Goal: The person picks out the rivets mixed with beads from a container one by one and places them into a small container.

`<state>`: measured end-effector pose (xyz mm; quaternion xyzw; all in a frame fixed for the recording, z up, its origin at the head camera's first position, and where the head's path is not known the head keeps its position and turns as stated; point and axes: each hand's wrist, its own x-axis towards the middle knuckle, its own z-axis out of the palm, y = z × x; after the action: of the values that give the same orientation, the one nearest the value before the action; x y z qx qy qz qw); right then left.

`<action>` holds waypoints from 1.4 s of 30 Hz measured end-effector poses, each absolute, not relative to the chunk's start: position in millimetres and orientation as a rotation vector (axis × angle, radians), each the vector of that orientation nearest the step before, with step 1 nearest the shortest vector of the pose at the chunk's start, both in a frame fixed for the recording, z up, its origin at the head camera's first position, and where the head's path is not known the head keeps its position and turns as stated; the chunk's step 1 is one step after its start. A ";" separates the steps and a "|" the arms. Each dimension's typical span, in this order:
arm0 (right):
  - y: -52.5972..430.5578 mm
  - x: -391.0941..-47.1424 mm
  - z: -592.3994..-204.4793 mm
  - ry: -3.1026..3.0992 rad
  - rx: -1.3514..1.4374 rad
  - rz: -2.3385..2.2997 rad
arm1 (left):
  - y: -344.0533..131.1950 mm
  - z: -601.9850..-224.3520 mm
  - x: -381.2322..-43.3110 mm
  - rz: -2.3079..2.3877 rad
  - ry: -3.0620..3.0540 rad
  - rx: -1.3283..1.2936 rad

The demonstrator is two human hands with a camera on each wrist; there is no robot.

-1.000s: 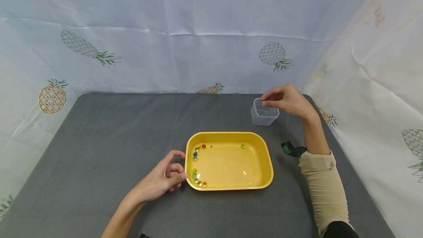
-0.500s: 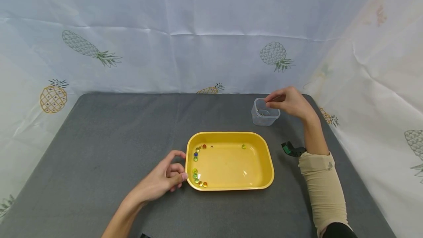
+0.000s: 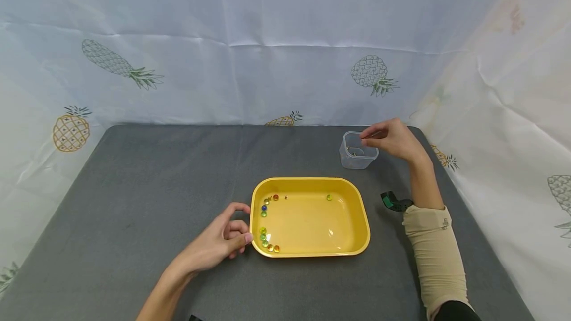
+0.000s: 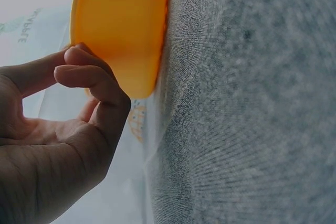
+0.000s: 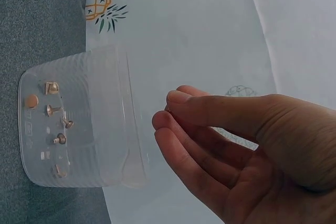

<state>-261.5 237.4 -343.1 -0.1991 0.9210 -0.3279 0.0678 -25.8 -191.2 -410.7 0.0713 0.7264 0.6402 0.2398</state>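
At the left end of a yellow tray [image 3: 312, 254], my left hand [image 3: 218, 241] holds the rim, bent forefinger and thumb against it. The tray's side wall [image 4: 126, 35] stands by those fingertips in the left wrist view. Glass marbles [image 3: 264, 207] line the tray's left part, and a lone green marble [image 3: 328, 197] lies toward the back right. My right hand [image 3: 392, 137] is over the right side of a clear plastic box [image 3: 355, 161]. Its thumb and fingertips pinch a tiny piece like a tack, mostly hidden. Several brass-coloured tacks [image 5: 52, 109] lie inside the box.
A grey cloth [image 3: 147, 202] covers the table. White pineapple-print curtains [image 3: 285, 24] hang behind it and along the sides. A black and green strap piece [image 3: 394, 202] sticks out by my right forearm. One tiny brass-coloured piece [image 3: 286, 197] lies in the tray's back left.
My right hand has shifted slightly to the right over the box, its fingertips still together. The left hand and the tray stay put.
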 end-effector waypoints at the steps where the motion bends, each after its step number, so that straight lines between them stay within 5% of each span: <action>1: 238.0 -261.6 -343.1 2.776 -0.595 -0.992 | -191.4 -410.6 -25.8 1.753 1.989 0.200; 42: 252.3 -267.2 -362.2 2.765 -0.550 -1.050 | -193.0 -412.2 -24.2 1.732 1.991 0.194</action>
<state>-267.2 252.3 -362.2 -0.1825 0.9170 -0.3484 0.0666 -24.2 -193.0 -412.2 0.0712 0.7294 0.6345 0.2455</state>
